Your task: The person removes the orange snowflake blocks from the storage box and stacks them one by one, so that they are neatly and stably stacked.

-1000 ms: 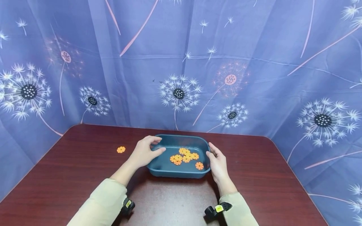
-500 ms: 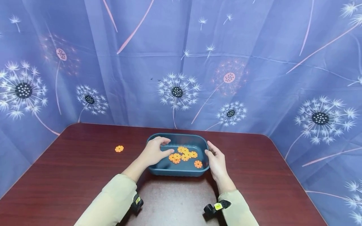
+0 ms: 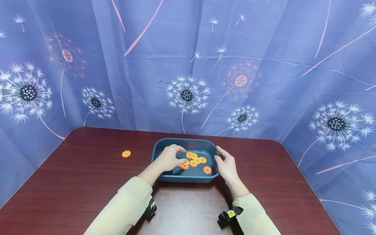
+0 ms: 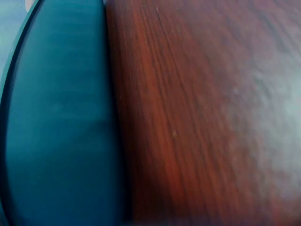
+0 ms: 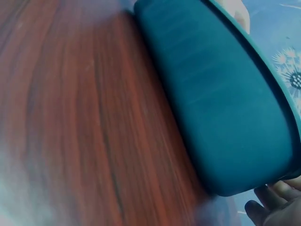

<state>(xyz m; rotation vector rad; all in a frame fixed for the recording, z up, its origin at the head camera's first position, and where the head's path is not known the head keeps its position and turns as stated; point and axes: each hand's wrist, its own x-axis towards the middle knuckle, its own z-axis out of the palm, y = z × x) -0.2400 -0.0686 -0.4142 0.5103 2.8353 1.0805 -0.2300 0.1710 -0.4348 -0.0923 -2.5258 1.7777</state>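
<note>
A dark teal plastic basin (image 3: 182,179) sits on the table, its wall filling much of both wrist views. Several yellow and orange notched flower-shaped discs (image 3: 202,160) lie inside, mostly bunched near the middle, while one orange disc (image 3: 207,169) is apart towards the right. My left hand (image 3: 169,159) reaches over the basin's left side, thumb and fingers spread apart beside the bunch, partly covering it. At the right end, my right hand (image 3: 227,167) holds the rim, thumb at the top and fingers (image 5: 277,200) along the outer wall.
A single orange-yellow disc (image 3: 126,153) lies on the dark red wooden table (image 3: 88,182), left of the basin. A blue curtain (image 3: 141,85) with dandelion prints hangs behind the table and along both sides. Dark cameras are strapped at both wrists.
My left hand has moved rightwards from the basin's left rim to the bunch of discs inside. The right hand has stayed at the right rim, and the discs look unmoved.
</note>
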